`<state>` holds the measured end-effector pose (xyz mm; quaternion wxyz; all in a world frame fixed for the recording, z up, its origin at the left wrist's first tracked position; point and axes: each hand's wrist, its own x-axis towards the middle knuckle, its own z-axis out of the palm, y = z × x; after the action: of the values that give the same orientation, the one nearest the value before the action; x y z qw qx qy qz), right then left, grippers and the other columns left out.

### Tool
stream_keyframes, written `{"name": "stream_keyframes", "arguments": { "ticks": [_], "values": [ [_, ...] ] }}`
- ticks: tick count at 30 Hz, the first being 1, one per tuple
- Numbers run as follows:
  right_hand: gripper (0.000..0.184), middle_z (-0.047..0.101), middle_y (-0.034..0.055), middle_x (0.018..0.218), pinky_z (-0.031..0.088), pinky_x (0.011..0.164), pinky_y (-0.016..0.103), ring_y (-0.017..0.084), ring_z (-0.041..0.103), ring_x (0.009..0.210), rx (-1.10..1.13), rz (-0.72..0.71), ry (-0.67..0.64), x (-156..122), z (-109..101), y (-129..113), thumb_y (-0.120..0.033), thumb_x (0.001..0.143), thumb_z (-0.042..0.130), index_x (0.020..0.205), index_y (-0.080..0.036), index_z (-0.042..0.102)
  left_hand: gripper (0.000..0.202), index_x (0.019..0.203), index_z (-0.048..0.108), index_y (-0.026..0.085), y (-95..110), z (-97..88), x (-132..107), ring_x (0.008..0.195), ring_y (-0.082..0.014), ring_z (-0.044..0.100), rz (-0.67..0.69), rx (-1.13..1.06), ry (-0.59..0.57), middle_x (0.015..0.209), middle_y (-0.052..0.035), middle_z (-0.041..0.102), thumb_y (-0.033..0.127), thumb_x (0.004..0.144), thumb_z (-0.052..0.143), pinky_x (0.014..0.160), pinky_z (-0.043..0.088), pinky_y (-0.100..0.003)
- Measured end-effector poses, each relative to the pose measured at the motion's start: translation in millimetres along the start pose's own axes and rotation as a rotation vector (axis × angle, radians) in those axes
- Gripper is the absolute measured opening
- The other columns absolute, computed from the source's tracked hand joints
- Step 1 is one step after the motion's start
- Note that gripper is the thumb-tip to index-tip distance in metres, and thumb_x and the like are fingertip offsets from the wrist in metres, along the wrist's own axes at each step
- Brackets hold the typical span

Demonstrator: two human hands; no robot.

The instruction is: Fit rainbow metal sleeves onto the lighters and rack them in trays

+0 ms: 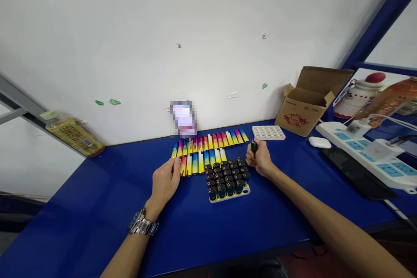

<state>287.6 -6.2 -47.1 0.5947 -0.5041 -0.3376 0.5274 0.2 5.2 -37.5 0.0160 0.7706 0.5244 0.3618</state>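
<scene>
My right hand [259, 158] is closed around a dark green lighter [254, 147], held right of the lighter tray. At the left end of the front row of colourful lighters [195, 163], my left hand [166, 180] has its thumb and fingers pinched together; what they hold is hidden. A longer back row of multicoloured lighters [214, 140] lies behind that row. In front stands a pale holed tray [228, 197] packed with upright dark lighters [229, 178] with black tops. A hole shows at its front right corner.
A white holed tray [269, 133] and an open cardboard box [298, 108] stand at back right. Beyond are a power strip [368, 147], white earbud case [319, 142] and black phone-like slab [355, 176]. A blurred phone [184, 119] leans on the wall; a bottle [74, 134] stands left.
</scene>
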Motion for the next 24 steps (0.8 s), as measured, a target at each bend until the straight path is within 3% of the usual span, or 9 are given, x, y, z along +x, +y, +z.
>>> {"name": "stream_keyframes", "arguments": {
  "ticks": [12, 15, 19, 24],
  "values": [
    [0.053, 0.021, -0.0069, 0.032, 0.015, 0.032, 0.022, 0.007, 0.016, 0.028, 0.021, -0.022, 0.021, -2.3, -1.0, 3.5, -0.048, 0.089, 0.029, 0.043, -0.024, 0.032, 0.038, 0.062, 0.049, 0.018, -1.9, -0.2, 0.6, 0.045, -0.0095, 0.043, 0.001, 0.010, -0.010, 0.051, 0.0021, 0.048, 0.035, 0.092, 0.033, 0.049, 0.030, -0.022],
    [0.052, 0.028, -0.0073, 0.036, 0.023, 0.035, 0.022, 0.007, 0.024, 0.032, 0.031, -0.123, 0.022, -7.0, -0.5, 3.6, -0.056, 0.090, 0.034, 0.052, -0.022, 0.040, 0.038, 0.064, 0.051, 0.017, -2.0, -0.2, 0.3, 0.045, -0.0095, 0.043, -0.001, 0.007, -0.015, 0.050, 0.0024, 0.047, 0.035, 0.092, 0.033, 0.048, 0.030, -0.022],
    [0.036, 0.046, -0.0073, 0.050, 0.040, 0.048, 0.023, 0.010, 0.042, 0.044, -0.005, -0.318, 0.022, -18.3, -4.5, -0.6, -0.059, 0.086, 0.049, 0.080, -0.023, 0.045, 0.038, 0.065, 0.052, 0.017, -2.1, 0.3, 0.1, 0.044, -0.0093, 0.042, 0.000, -0.002, -0.010, 0.050, 0.0030, 0.045, 0.035, 0.093, 0.033, 0.048, 0.029, -0.022],
    [0.030, 0.058, -0.0003, 0.073, 0.044, 0.058, 0.024, 0.012, 0.051, 0.063, -0.360, -0.488, 0.096, -40.1, -24.9, -6.7, -0.051, 0.085, 0.055, 0.091, -0.021, 0.058, 0.039, 0.067, 0.054, 0.016, -1.7, 0.4, -0.1, 0.044, -0.0098, 0.042, -0.015, -0.001, -0.022, 0.050, 0.0028, 0.045, 0.036, 0.093, 0.032, 0.048, 0.029, -0.023]
  ]
}}
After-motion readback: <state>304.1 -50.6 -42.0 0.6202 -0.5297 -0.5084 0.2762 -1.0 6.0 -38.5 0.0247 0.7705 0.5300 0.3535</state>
